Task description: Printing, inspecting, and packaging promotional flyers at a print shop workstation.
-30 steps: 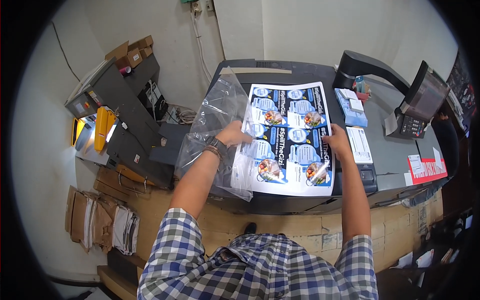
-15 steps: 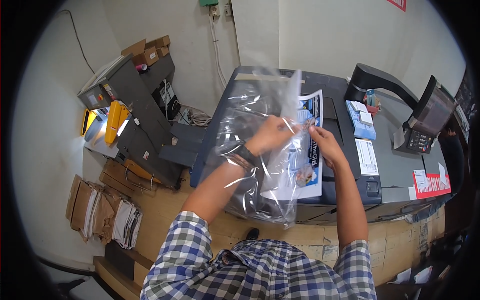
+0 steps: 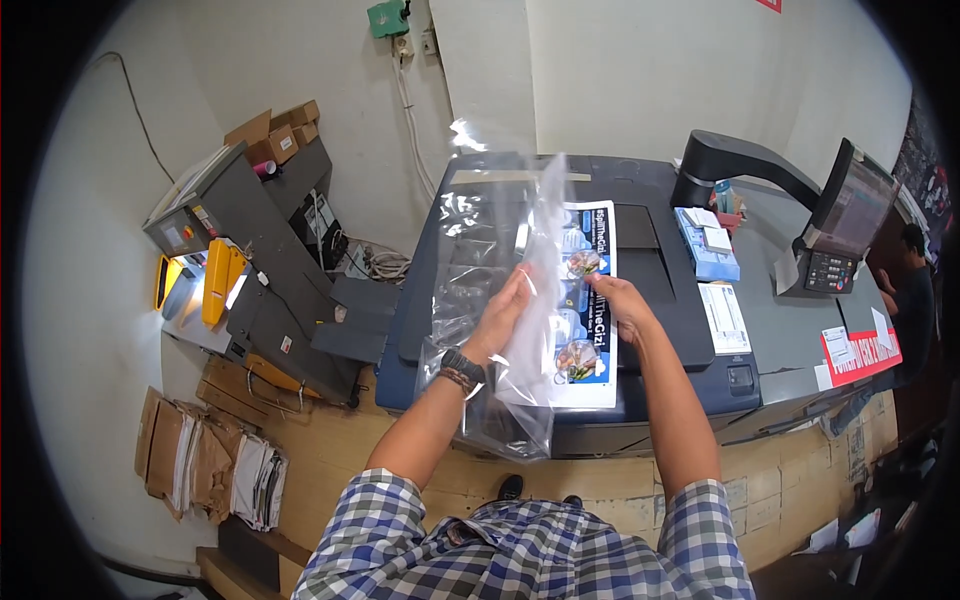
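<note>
Right now our left hand pinches the clear plastic bag, crinkly and glossy, lifted off the dark blue printer, probably to open its mouth. Our right hand grips the printed sheet by its edge, glossy paper lying flat. Beyond: grey machine, cardboard boxes.
</note>
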`<action>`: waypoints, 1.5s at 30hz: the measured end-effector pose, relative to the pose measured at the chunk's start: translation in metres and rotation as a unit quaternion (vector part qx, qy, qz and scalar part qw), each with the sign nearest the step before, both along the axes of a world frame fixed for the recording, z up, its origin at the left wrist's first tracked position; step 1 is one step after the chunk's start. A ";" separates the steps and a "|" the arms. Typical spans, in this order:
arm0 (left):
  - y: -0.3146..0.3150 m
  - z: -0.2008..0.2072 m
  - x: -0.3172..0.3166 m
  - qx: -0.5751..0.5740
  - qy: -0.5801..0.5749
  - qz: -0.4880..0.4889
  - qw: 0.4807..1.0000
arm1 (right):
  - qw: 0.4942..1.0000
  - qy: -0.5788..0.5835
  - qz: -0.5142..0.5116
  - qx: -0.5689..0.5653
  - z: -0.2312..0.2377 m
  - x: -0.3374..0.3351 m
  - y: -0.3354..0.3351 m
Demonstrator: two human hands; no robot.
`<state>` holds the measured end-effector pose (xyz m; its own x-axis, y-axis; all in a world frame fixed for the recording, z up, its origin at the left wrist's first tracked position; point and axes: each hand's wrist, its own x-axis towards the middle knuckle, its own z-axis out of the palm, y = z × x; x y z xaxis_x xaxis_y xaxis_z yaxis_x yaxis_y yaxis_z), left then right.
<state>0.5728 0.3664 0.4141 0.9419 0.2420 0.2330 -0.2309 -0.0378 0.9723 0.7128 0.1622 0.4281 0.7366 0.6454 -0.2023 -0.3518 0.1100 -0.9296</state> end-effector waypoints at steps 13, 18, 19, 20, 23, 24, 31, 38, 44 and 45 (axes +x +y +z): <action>-0.004 0.009 0.010 0.158 -0.039 -0.101 0.981 | 0.995 0.053 0.025 0.076 0.050 -0.019 0.007; 0.008 0.005 0.018 0.225 -0.010 -0.123 0.966 | 0.997 -0.001 -0.002 -0.073 0.038 -0.006 -0.007; 0.011 0.008 0.023 0.225 -0.002 -0.147 0.963 | 0.997 -0.001 -0.004 -0.075 0.035 -0.006 -0.012; 0.012 0.012 0.034 0.223 -0.004 -0.151 0.963 | 0.994 -0.035 -0.038 -0.092 0.032 -0.008 -0.019; 0.048 0.055 0.075 0.109 -0.005 0.032 0.993 | 0.968 -0.182 -0.088 -0.151 0.042 -0.033 -0.046; 0.049 0.076 0.082 0.113 0.009 0.139 0.984 | 0.952 -0.225 -0.103 -0.180 0.054 -0.048 -0.065; 0.058 0.059 0.126 0.555 0.213 0.205 0.778 | 0.871 -0.413 -0.110 -0.242 0.134 -0.155 -0.165; -0.026 0.064 -0.037 0.588 -0.192 0.166 0.768 | 0.847 -0.480 -0.054 -0.221 0.149 -0.208 -0.187; 0.039 0.070 -0.031 0.707 -0.111 0.282 0.639 | 0.875 -0.450 0.035 -0.177 0.124 -0.200 -0.189; 0.057 0.067 -0.023 0.710 -0.015 0.200 0.675 | 0.882 -0.443 0.035 -0.160 0.119 -0.201 -0.187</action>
<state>0.5498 0.4233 0.4808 0.8565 -0.0111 0.5160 0.0555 -0.9920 -0.1135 0.5123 -0.0252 0.5468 0.6586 0.7090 0.2520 0.5316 -0.2014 -0.8227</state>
